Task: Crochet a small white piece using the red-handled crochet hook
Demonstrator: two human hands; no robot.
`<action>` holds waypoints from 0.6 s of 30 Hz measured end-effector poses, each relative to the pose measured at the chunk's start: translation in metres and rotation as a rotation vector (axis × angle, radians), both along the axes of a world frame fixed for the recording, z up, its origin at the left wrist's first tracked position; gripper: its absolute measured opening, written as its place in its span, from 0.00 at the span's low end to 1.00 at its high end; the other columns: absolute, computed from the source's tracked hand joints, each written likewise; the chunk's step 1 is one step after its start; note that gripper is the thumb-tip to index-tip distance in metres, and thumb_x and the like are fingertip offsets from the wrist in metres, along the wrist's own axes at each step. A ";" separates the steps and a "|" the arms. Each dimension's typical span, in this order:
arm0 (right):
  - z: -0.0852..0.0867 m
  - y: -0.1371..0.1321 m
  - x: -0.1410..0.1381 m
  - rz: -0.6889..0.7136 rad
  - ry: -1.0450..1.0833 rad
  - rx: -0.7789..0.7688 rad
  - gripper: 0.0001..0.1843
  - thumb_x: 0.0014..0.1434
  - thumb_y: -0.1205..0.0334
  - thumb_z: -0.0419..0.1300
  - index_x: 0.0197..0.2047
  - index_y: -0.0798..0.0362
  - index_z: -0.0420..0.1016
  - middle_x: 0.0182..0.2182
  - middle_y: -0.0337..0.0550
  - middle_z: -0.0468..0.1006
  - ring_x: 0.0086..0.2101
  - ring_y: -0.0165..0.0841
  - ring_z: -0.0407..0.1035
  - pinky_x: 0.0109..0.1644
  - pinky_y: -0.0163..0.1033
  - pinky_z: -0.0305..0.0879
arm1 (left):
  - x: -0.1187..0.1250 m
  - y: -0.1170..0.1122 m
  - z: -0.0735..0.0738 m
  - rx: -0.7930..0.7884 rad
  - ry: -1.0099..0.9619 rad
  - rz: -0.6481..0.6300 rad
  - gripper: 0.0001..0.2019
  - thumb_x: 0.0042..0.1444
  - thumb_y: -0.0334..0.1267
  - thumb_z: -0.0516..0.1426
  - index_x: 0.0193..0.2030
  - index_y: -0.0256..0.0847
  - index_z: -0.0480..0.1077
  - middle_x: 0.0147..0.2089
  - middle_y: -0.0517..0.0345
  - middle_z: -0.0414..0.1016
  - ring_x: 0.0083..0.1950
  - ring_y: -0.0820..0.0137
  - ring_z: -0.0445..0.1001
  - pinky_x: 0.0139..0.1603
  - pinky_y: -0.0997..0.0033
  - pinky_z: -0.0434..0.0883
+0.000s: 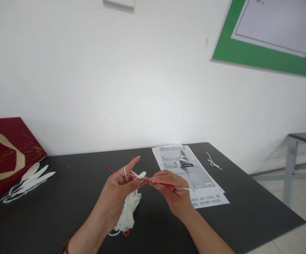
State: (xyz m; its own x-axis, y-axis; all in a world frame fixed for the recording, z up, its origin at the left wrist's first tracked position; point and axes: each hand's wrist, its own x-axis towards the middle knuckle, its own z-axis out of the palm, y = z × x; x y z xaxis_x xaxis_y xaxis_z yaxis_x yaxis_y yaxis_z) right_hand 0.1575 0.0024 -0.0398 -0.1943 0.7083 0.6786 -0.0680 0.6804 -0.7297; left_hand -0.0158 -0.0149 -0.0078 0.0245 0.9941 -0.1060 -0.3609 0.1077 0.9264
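Observation:
My left hand (117, 192) is raised over the dark table (76, 197), with white yarn (127, 211) looped over its extended index finger and pinched between thumb and fingers. A small white crocheted piece (141, 174) sits at its fingertips. My right hand (170, 192) is closed around a red-handled crochet hook (168, 185), whose tip meets the white piece. The loose bundle of yarn hangs below my left hand onto the table.
Printed instruction sheets (192, 174) lie just right of my hands. A short knotted white string (213, 161) lies beyond them. At far left stand a red gift bag (4, 155) and several white leaf-shaped pieces (31, 180). Another table (305, 139) stands at right.

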 end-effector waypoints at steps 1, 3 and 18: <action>0.000 -0.001 0.000 -0.006 -0.022 0.026 0.13 0.58 0.71 0.61 0.43 0.45 0.80 0.35 0.45 0.80 0.33 0.35 0.74 0.34 0.40 0.72 | 0.000 0.000 0.000 -0.007 -0.012 -0.009 0.35 0.44 0.34 0.68 0.61 0.42 0.66 0.26 0.64 0.73 0.31 0.74 0.71 0.40 0.71 0.66; 0.000 -0.003 0.000 -0.039 -0.103 0.163 0.19 0.58 0.74 0.59 0.48 0.44 0.78 0.37 0.46 0.80 0.34 0.35 0.74 0.35 0.41 0.73 | 0.001 -0.001 0.000 -0.010 -0.039 -0.012 0.35 0.44 0.34 0.68 0.61 0.42 0.66 0.26 0.64 0.72 0.31 0.74 0.70 0.40 0.71 0.66; -0.005 -0.012 0.000 -0.220 -0.345 0.535 0.26 0.57 0.76 0.57 0.58 0.52 0.67 0.34 0.50 0.78 0.32 0.37 0.70 0.32 0.42 0.70 | -0.003 0.003 -0.007 0.198 0.442 0.111 0.26 0.49 0.37 0.64 0.57 0.43 0.72 0.28 0.63 0.71 0.31 0.72 0.66 0.33 0.73 0.64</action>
